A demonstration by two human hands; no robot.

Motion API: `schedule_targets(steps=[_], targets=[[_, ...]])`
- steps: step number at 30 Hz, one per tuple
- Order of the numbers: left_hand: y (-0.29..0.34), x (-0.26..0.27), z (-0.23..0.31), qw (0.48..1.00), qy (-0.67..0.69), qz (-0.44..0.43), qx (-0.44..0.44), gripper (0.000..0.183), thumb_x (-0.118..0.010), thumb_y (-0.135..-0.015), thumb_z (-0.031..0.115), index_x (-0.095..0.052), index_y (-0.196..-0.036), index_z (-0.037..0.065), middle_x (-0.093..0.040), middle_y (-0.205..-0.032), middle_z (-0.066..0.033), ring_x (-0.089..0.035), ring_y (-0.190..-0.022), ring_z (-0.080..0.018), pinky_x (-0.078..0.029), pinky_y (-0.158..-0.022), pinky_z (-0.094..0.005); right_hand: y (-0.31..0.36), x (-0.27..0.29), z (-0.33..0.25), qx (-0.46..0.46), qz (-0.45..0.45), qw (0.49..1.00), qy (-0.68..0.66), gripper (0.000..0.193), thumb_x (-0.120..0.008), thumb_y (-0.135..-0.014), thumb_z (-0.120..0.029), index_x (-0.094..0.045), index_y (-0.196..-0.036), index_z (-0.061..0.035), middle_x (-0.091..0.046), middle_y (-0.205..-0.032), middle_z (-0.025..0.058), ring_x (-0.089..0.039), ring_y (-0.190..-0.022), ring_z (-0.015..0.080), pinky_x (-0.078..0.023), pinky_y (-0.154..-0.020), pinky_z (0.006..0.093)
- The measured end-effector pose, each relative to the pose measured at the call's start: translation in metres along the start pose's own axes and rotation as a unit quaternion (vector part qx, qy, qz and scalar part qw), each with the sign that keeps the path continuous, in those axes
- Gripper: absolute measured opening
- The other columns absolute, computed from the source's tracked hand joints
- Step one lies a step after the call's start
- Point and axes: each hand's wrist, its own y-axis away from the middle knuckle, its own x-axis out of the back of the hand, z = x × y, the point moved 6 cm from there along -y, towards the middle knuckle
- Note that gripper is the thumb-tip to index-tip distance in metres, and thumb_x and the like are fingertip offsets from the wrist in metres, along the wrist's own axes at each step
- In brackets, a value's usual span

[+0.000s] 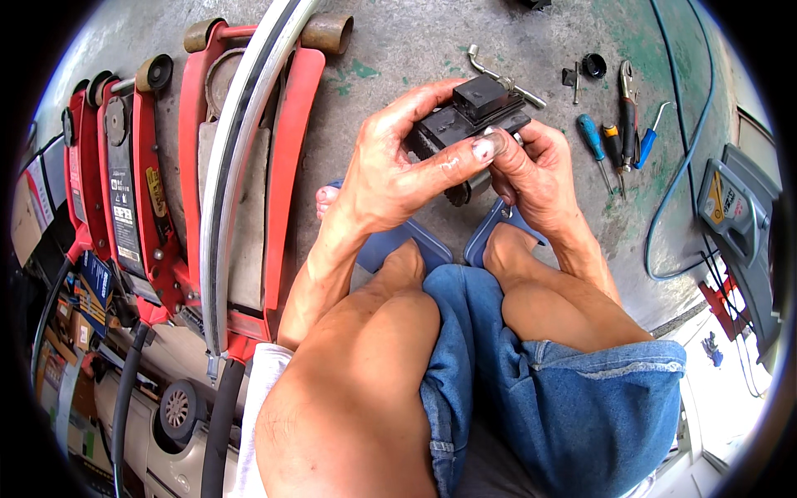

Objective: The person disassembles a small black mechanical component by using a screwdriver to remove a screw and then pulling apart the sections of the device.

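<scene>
I hold a black mechanical part (473,112) with a toothed gear at its lower end above my feet. My left hand (398,170) wraps it from the left, thumb stretched across its front. From the right, my right hand (531,170) grips it, fingers curled at the lower side next to the gear. I am squatting, knees in blue denim shorts, feet in blue sandals (398,245) on the concrete floor (415,41).
Red floor jacks (286,158) lie at the left. On the floor beyond the part lie a bent socket wrench (498,76), pliers (628,91), screwdrivers (594,143), a black cap (594,65) and a blue cable (681,166). A grey oil canister (735,207) stands at the right.
</scene>
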Motion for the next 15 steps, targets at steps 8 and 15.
schedule_targets(steps=[8, 15], targets=[[-0.0015, -0.0029, -0.0053, 0.996, 0.065, -0.014, 0.060, 0.053, -0.080, -0.087, 0.020, -0.061, -0.130, -0.003, -0.068, -0.110, -0.0072, -0.061, -0.098, -0.0109, -0.052, -0.086, -0.0270, 0.0017, 0.0009, -0.0034, -0.014, -0.008, 1.000, -0.024, 0.036, -0.072, -0.095, -0.038, -0.071, -0.102, -0.0029, -0.065, -0.069, 0.0031, -0.047, -0.047, 0.0031, -0.033, -0.041, 0.0193], [-0.0026, -0.0047, -0.0022, 0.992, 0.106, -0.030, 0.065, 0.045, -0.074, -0.091, 0.018, -0.060, -0.127, -0.005, -0.069, -0.105, -0.0084, -0.065, -0.090, -0.0122, -0.053, -0.081, -0.0261, 0.0025, 0.0000, -0.0060, -0.031, -0.016, 0.999, -0.002, 0.034, -0.072, -0.095, -0.036, -0.071, -0.105, -0.0030, -0.068, -0.073, 0.0047, -0.048, -0.048, 0.0035, -0.034, -0.042, 0.0196]])
